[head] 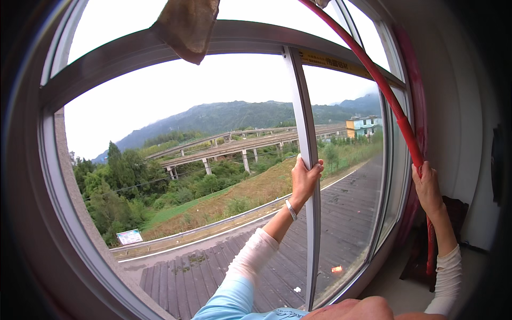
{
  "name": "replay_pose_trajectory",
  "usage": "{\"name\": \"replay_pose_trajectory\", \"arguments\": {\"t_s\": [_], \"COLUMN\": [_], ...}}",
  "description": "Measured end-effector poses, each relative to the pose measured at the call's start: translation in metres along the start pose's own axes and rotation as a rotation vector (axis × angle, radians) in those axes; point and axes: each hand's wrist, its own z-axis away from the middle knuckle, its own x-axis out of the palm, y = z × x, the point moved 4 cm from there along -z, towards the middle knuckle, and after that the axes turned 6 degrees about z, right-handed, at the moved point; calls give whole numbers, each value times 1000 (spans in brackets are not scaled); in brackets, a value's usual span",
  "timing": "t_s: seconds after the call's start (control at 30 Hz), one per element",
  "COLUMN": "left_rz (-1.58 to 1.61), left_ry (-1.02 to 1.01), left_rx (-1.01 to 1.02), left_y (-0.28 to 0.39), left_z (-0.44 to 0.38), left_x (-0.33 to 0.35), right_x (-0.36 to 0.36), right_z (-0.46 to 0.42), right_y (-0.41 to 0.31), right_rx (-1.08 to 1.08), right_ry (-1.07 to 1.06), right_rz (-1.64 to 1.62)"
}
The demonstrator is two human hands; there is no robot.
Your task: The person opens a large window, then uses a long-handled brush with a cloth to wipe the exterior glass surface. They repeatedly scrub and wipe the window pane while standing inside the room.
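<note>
My left hand (pixel 305 180) is wrapped around the upright metal stile (pixel 310 236) at the edge of a sliding window sash. A silver bracelet (pixel 291 209) circles that wrist. On the right, my right hand (pixel 429 188) grips a long red pole (pixel 376 76), which rises past the window to the top of the view. Its lower end hangs below my fist. A grey-brown cloth (pixel 190 28) dangles at the top, in front of the frame's crossbar (pixel 248 38). Whether the cloth is joined to the pole is out of view.
Left of the stile, the window opening shows a dark ribbed roof (pixel 224 276) below. A glass pane (pixel 348 200) lies right of it. A magenta curtain (pixel 418 92) hangs at the right side. Behind my right arm stands dark wooden furniture (pixel 418 256).
</note>
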Motion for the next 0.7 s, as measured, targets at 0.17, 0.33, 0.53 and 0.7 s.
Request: {"name": "replay_pose_trajectory", "arguments": {"t_s": [0.17,0.33,0.53,0.7], "left_rz": [-8,90,45,36], "left_ry": [-11,30,20,25], "left_rx": [7,22,15,27], "left_y": [2,-1,1,3], "left_z": [0,2,4,6], "left_x": [-2,2,-5,-1], "right_x": [18,21,42,37], "right_z": [100,122,22,-119], "right_y": [31,34,6,-5], "right_rx": [192,272,96,228], "right_ry": [-156,-202,-97,-168], "right_rz": [-69,-126,-125,-250]}}
